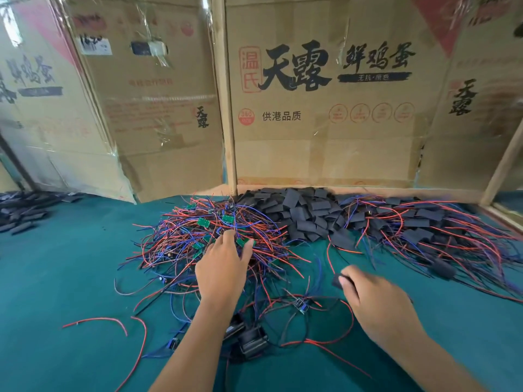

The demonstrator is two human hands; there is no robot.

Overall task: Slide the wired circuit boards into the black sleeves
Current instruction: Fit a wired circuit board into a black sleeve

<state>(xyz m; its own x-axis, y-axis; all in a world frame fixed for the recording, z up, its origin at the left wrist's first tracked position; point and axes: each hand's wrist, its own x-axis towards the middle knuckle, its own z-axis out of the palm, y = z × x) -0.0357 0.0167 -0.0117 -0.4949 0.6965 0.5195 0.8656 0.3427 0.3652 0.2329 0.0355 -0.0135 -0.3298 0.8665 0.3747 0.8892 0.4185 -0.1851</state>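
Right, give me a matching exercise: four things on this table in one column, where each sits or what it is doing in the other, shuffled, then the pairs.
Things:
1. left hand
2. right hand
3. heap of empty black sleeves
4. loose red wire

Places or states:
A. lies alone on the green cloth, near left
B. piled against the cardboard wall, centre back
C. reaches into the tangle of wired boards
D. holds a black sleeve in its fingers

Pairs: 1-C, 2-D, 3-B, 4-A
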